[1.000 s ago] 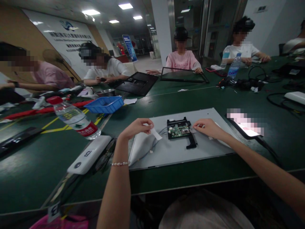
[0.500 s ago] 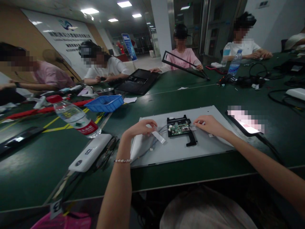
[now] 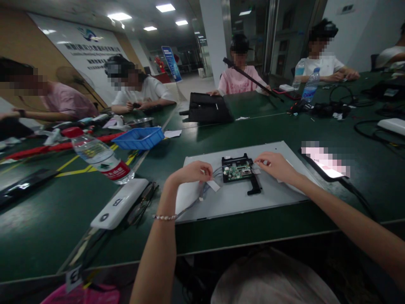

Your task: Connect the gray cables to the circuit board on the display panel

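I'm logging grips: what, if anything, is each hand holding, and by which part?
The left hand pinches a thin white strip by its upper end. Whether the right hand, beside the green circuit board, holds anything cannot be told.

Left hand [image 3: 201, 171]: over near-left, palm down, fingers curled, thumb and fingertips pinched | left wrist [image 3: 167, 198]: bent, forearm rising from near edge | right hand [image 3: 272, 164]: to the right, fingers pointing left, tips pinched | right forearm [image 3: 341, 207]: slanting in from near right | hands: apart, facing
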Motion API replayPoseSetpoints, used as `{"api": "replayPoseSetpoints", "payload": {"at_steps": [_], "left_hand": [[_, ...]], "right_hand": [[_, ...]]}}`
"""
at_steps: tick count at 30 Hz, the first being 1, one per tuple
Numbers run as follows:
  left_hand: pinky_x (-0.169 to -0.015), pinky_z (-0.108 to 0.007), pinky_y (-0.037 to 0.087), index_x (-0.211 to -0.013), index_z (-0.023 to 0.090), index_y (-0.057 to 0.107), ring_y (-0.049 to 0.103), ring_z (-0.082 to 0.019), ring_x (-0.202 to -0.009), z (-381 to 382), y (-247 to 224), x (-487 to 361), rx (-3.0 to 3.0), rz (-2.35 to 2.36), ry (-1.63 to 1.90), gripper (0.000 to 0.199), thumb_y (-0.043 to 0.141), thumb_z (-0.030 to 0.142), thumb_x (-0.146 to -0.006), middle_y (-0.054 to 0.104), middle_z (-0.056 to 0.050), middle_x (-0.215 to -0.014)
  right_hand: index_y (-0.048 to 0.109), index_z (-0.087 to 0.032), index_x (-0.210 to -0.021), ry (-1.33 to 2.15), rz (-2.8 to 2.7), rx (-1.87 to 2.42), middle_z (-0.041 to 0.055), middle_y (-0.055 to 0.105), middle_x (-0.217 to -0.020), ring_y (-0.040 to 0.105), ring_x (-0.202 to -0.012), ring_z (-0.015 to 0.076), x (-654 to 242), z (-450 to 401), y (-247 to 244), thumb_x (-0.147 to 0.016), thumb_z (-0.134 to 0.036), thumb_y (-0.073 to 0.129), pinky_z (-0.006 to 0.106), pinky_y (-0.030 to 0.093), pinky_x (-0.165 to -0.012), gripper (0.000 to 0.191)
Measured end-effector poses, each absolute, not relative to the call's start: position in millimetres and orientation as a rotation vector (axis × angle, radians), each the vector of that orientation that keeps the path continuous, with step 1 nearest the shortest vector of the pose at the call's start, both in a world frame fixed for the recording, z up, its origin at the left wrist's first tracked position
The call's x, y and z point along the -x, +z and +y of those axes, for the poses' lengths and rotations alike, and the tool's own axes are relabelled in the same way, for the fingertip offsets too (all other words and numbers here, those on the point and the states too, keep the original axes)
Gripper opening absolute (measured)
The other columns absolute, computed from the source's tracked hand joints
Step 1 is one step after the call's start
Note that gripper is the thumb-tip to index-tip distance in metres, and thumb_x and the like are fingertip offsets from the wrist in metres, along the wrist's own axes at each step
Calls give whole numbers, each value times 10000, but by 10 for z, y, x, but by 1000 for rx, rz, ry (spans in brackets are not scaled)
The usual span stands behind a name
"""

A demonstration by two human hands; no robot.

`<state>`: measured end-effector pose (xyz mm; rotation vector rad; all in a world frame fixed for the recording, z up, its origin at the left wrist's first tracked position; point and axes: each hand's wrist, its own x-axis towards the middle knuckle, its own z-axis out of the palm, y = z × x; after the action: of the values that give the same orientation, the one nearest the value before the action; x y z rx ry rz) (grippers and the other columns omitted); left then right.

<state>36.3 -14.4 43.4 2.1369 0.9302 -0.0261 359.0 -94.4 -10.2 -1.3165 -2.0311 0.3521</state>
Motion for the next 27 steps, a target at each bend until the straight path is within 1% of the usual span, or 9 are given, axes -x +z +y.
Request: {"api": "replayPoseSetpoints", "payload": {"at_steps": [2,4,6,8,11,15,18,22,27], "left_hand": [[-524,-217,401,-752,170,584,542,-107,-525,-119,383,-355,-2162,967,-91,220,637,380,-712,587,26,-636],[-531,-224,393,-746,177,580,554,-121,-545,-98,346,-346,-2205,988,-129,235,652,395,-694,583,29,-615],[-541,-226,381,-734,181,577,554,-128,-569,-88,325,-345,-2253,987,-147,243,663,402,-682,580,28,-611],[-540,-225,368,-733,183,567,548,-130,-587,-89,314,-353,-2271,999,-145,256,682,400,-662,582,25,-627],[-525,-222,353,-793,186,545,548,-135,-599,-102,303,-367,-2243,1058,-108,318,719,385,-618,594,18,-663],[-534,-226,362,-871,185,524,554,-144,-628,-118,289,-369,-2245,1092,-74,376,727,344,-596,596,14,-703],[-546,-228,368,-870,185,516,553,-146,-642,-115,278,-366,-2271,1074,-76,367,719,331,-602,587,19,-701],[-542,-228,371,-846,181,510,553,-147,-639,-84,260,-342,-2265,1038,-93,369,717,385,-619,585,14,-698],[-508,-228,366,-778,186,500,523,-131,-560,-1,221,-239,-2197,1052,-61,310,654,437,-684,546,28,-618]], "right_hand": [[662,-199,-1029,310,-2006,1303,72,665,-1028,618,-895,194,-3567,-957,-80,-878,-203,480,335,512,-748,237],[635,-207,-1094,264,-2016,1255,72,646,-1085,602,-971,201,-3516,-983,-38,-888,-206,470,367,498,-835,263],[607,-213,-1149,238,-2094,1170,75,624,-1148,572,-1059,209,-3421,-1021,19,-896,-215,467,405,464,-923,289],[583,-210,-1190,230,-2229,1051,82,600,-1210,542,-1121,216,-3277,-1065,78,-901,-228,465,424,440,-963,313],[564,-173,-1215,191,-2449,835,106,578,-1257,521,-1160,217,-2995,-1118,138,-911,-238,452,415,432,-976,330],[562,-100,-1195,108,-2629,627,151,592,-1226,523,-1159,222,-2628,-1130,124,-909,-285,476,390,421,-975,352],[586,-93,-1142,74,-2695,607,148,623,-1170,546,-1115,226,-2465,-1111,54,-916,-305,461,384,430,-942,334],[601,-94,-1091,58,-2726,621,148,659,-1074,577,-1026,226,-2415,-1116,-29,-918,-320,452,397,424,-912,320],[604,-101,-1047,65,-2735,631,147,659,-1032,586,-972,228,-2442,-1187,-23,-918,-334,454,385,426,-884,306]]}}
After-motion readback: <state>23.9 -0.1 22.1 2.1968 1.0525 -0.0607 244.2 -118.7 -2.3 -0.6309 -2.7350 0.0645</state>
